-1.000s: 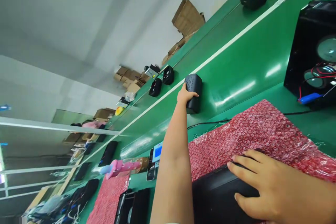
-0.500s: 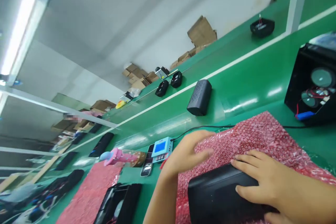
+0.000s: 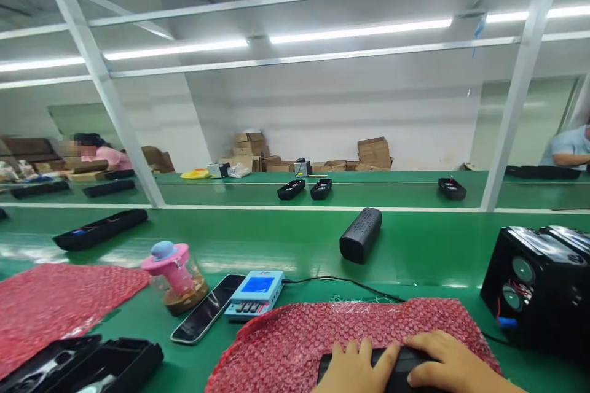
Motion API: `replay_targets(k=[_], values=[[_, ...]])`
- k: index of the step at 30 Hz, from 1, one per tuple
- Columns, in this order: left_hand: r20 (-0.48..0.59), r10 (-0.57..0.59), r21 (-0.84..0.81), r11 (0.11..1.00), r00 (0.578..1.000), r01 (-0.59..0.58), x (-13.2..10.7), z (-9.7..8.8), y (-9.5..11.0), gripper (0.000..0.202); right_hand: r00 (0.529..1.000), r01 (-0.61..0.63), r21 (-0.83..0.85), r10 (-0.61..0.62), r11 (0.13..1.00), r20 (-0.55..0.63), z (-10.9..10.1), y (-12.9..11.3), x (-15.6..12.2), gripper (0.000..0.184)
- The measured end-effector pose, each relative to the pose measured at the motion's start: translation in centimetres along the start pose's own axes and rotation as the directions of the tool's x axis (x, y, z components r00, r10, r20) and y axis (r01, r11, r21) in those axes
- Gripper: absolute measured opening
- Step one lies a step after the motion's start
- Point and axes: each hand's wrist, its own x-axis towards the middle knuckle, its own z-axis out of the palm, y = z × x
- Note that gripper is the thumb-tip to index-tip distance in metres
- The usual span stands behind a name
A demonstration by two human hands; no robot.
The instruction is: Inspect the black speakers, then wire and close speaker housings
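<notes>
A black elongated case (image 3: 400, 363) lies on red bubble wrap (image 3: 369, 325) at the bottom of the view, its near part cut off by the frame. My left hand (image 3: 357, 368) is on the case, its fingers apart and hooked over the far edge. Beside it, my right hand (image 3: 449, 363) grips the right part of the case, thumb on top and fingers along the far edge. The two hands almost meet in the middle.
Left of the wrap are a light-blue tester (image 3: 257, 295), a phone (image 3: 212, 310) and a pink-lidded jar (image 3: 175, 276). An opened black case (image 3: 115, 368) sits nearer. Black speaker housings (image 3: 534, 295) stand right; a dark speaker (image 3: 361, 235) lies ahead. A cable (image 3: 341, 280) crosses behind the wrap.
The head view has levelled out from a strong tilt. My left hand, earlier raised beside the case, has come down onto it. My right hand remains on the case.
</notes>
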Motion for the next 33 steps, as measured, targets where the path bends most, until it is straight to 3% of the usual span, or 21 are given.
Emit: replay_targets(k=[3,7,12,14,17,22,25,29,33], values=[[0.1,0.04,-0.026,0.999,0.994,-0.037,0.3,-1.8,0.0,0.057,0.996,0.088,-0.077,-0.087,0.993,0.019,0.5,0.9,0.4,0.038],[0.125,0.09,-0.031,0.996,0.988,-0.087,-0.2,-3.3,0.3,0.064,0.994,0.105,-0.174,-0.102,0.979,0.025,2.2,2.6,1.0,0.032],[0.145,0.136,-0.078,0.989,0.98,-0.126,-1.1,-4.2,0.3,0.106,0.994,0.105,-0.052,-0.106,0.993,-0.018,1.7,1.6,-0.7,0.054],[0.137,0.165,-0.121,0.981,0.977,-0.149,-1.3,-4.6,0.1,0.113,0.995,0.098,-0.017,-0.098,0.995,-0.021,1.4,1.3,-1.4,0.067],[0.129,0.187,-0.139,0.976,0.974,-0.169,-1.4,-5.0,0.1,0.116,0.993,0.112,-0.03,-0.113,0.993,-0.043,1.7,1.6,-1.7,0.076],[0.183,0.172,-0.121,0.981,0.968,-0.152,-1.7,-5.5,0.6,0.116,0.984,0.145,-0.118,-0.156,0.982,-0.085,2.2,1.6,-1.9,0.074],[0.174,0.223,-0.142,0.969,0.959,-0.2,-1.7,-5.6,0.1,0.117,0.981,0.167,-0.148,-0.18,0.975,-0.075,2.0,1.2,-2.1,0.072],[0.179,0.327,-0.223,0.932,0.928,-0.285,-1.2,-5.5,-1.3,0.119,0.988,0.141,-0.144,-0.149,0.979,-0.043,1.9,0.4,-1.9,0.074],[0.158,0.311,-0.255,0.93,0.937,-0.266,-0.7,-5.0,-1.8,0.12,0.997,0.08,-0.157,-0.083,0.984,-0.009,2.2,-0.9,-1.4,0.086]])
